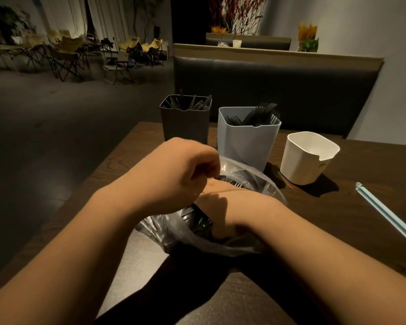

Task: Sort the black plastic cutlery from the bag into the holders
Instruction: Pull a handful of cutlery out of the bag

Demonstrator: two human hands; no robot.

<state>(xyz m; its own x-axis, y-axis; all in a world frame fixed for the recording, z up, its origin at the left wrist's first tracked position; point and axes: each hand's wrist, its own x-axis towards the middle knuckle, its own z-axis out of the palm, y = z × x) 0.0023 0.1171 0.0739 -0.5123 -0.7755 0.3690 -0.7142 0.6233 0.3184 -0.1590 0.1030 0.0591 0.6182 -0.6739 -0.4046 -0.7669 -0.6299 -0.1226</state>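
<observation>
The right hand (230,207) is sunk in the bag (171,233), its fingers lost under plastic and the left hand (185,172). The left hand's curled fingertips tuck out of sight, so there's no telling whether they pinch anything. The cutlery (197,219) inside shows only in scraps. Both forearms run off the bottom edge.

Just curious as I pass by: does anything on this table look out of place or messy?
Nothing is spilled or broken. One oddity: a pale blue stick lies loose on the table, right of the white holder, which looks empty.
</observation>
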